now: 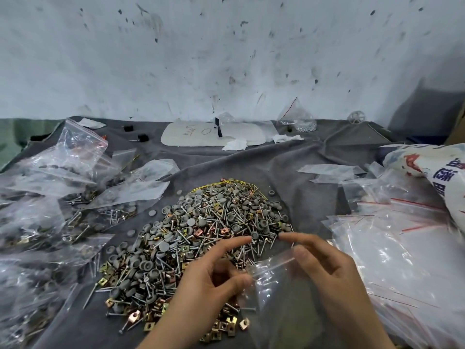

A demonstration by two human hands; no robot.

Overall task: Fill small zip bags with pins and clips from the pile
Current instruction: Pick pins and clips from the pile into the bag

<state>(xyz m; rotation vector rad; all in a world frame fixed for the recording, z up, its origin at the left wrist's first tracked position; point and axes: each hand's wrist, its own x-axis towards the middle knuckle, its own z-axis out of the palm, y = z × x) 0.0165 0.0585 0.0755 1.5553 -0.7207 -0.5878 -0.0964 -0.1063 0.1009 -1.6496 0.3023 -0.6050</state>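
Zip bag [275,295] empty, held low over near edge of pile [198,222], mouth facing it. Left hand [216,275] and right hand [327,270] each pinch a mouth corner, forefingers free, presumably to spread the opening for loading.

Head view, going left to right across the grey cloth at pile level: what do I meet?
Filled zip bags → pile of pins and clips → stack of empty zip bags → printed sack. Left out, overlapping the pile: left hand, right hand, the small zip bag they pinch.
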